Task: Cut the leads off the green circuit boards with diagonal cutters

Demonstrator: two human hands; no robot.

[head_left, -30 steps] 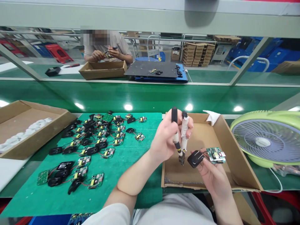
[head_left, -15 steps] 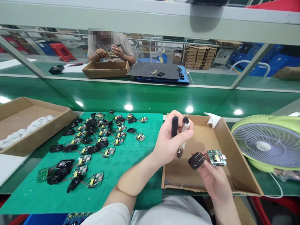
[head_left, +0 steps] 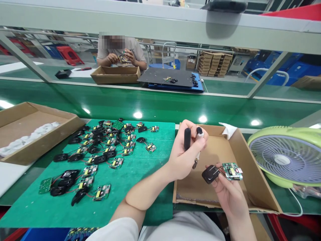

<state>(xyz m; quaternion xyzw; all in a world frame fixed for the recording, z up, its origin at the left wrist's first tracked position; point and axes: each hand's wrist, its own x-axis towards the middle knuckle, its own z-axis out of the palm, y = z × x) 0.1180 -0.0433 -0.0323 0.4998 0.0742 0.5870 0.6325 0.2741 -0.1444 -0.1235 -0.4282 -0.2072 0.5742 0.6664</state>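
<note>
My left hand [head_left: 184, 152] is closed around a black-and-white handled tool [head_left: 187, 139], with its dark tip pointing down over the cardboard box. Lower and to the right, my right hand [head_left: 232, 192] pinches a black plastic housing [head_left: 210, 174], joined by short reddish wires to a green circuit board [head_left: 232, 171]. Both hands are above the open cardboard box [head_left: 259, 174]. Left of them, several similar black housings wired to boards, such as one board [head_left: 102, 192], lie on the green mat [head_left: 140, 177].
A green fan [head_left: 283, 159] stands at the right. Another cardboard box [head_left: 50, 140] holding white pieces is at the left. Beyond the metal frame [head_left: 150, 21], a person [head_left: 135, 50] works behind a small box [head_left: 114, 77] and a dark board [head_left: 160, 75].
The tool in my left hand has tilted slightly, and the hand has shifted a little right. My right hand keeps its hold almost unmoved. The camera view has shifted slightly.
</note>
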